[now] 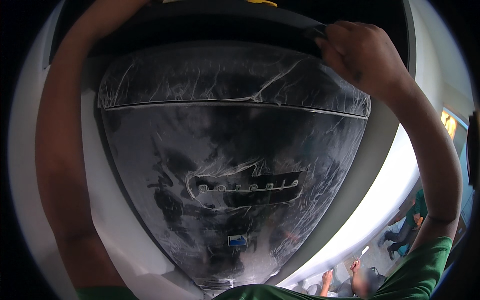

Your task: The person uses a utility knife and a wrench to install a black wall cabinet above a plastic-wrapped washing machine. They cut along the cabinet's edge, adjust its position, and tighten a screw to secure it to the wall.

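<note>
A tall black refrigerator (240, 135) with a rounded front stands before me, covered in wrinkled clear protective film (200, 82). A raised metal nameplate and a small blue-and-white sticker (237, 240) are on its door. Both my arms reach up to its top. My right hand (360, 57) is closed at the right end of a dark curved edge (225, 22) above the door, its fingers curled round a dark piece that I cannot make out. My left hand (112, 15) is up at the top left; its fingers are cut off by the picture's edge.
Pale walls (27, 165) flank the refrigerator on both sides. A yellow object (262, 3) shows at the top edge. At the lower right, beyond the bright white wall (360, 215), are a seated person (360, 280) holding a white stick-like thing and another person (415, 215) in green.
</note>
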A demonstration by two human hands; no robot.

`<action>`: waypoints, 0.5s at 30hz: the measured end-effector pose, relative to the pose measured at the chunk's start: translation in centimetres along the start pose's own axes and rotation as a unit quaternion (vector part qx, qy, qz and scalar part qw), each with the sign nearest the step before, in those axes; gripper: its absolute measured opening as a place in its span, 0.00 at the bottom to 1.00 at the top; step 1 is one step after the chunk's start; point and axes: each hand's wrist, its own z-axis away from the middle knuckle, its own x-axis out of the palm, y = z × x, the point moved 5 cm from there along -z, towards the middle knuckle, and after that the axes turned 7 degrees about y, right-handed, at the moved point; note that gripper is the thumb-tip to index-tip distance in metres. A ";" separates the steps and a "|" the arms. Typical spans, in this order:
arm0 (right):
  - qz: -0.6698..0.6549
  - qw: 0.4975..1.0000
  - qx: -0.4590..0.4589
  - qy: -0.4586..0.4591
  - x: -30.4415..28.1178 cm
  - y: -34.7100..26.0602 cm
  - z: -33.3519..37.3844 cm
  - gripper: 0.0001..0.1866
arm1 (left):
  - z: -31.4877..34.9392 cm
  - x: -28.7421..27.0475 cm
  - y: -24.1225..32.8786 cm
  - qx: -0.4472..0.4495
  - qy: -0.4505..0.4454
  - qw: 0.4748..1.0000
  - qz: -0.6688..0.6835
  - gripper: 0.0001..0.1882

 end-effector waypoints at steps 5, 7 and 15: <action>0.033 0.998 0.030 -0.032 0.2 -0.1 -0.2 0.07 | -0.1 0.0 -0.1 0.009 -0.002 1.000 0.001 0.23; 0.038 0.996 0.049 -0.070 0.2 -0.1 -0.2 0.07 | 0.1 -0.1 0.0 0.023 -0.003 1.000 -0.006 0.23; 0.073 0.994 0.015 -0.073 0.4 -0.2 -0.4 0.11 | -0.3 0.1 0.4 0.015 -0.002 0.999 -0.028 0.21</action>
